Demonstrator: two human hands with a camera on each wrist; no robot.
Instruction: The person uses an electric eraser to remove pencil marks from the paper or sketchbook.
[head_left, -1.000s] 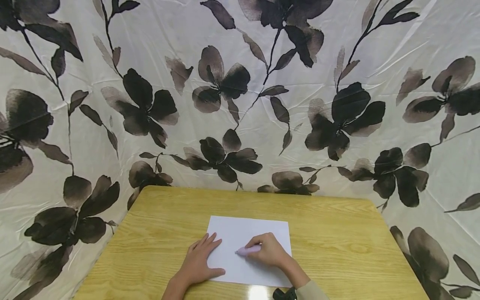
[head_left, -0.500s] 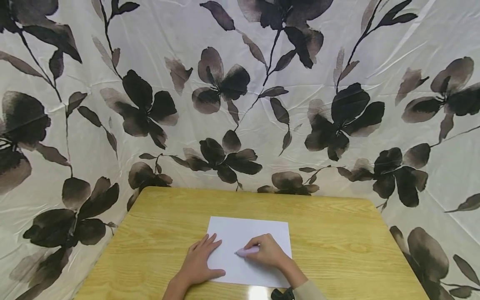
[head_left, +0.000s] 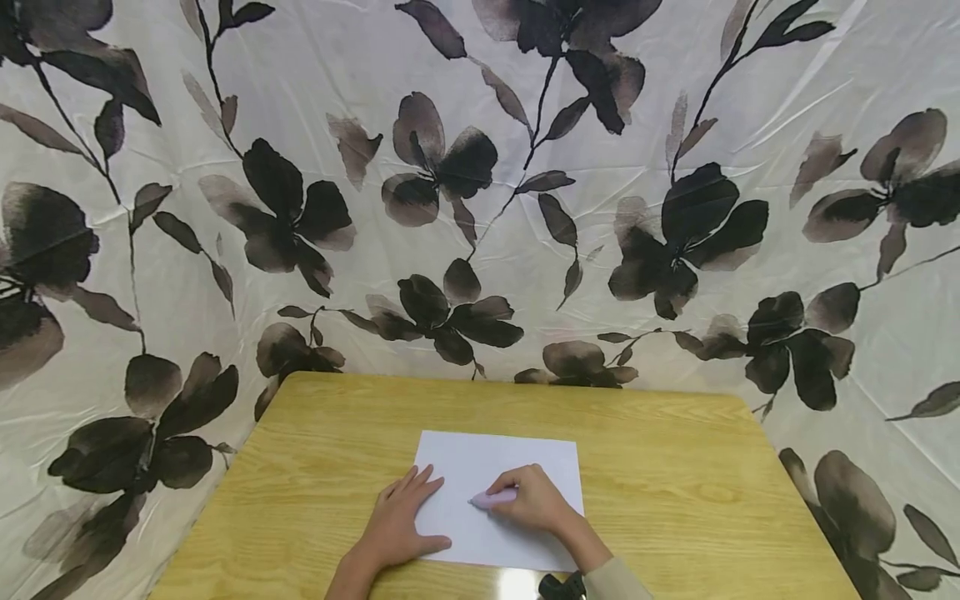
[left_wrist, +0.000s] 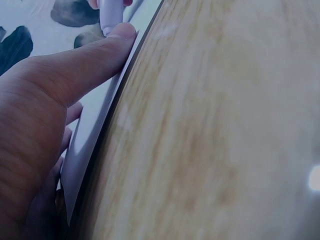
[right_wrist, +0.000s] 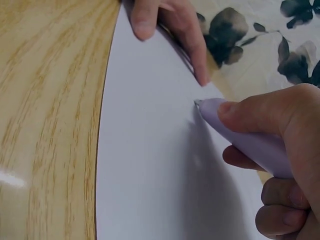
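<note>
A white sheet of paper (head_left: pixel 498 462) lies flat on the wooden table. My left hand (head_left: pixel 401 521) rests on the sheet's left side, fingers and thumb spread apart; its thumb (left_wrist: pixel 95 60) lies along the near edge in the left wrist view. With curled fingers my right hand (head_left: pixel 536 500) holds a thick lavender pen-shaped tool (right_wrist: pixel 250 142) over the middle of the sheet. A small metal tip points left and down at the paper; whether it touches is too small to tell. I see no distinct mark on the sheet.
The yellow wood-grain table (head_left: pixel 675 483) extends around the sheet. Behind and beside it hangs a pale cloth (head_left: pixel 562 250) printed with dark flowers. A black wrist device (head_left: pixel 562 586) sits by the right sleeve (head_left: pixel 618 581).
My right hand and the lavender tool have shifted very slightly left over the paper. The left hand and the sheet hold the same place.
</note>
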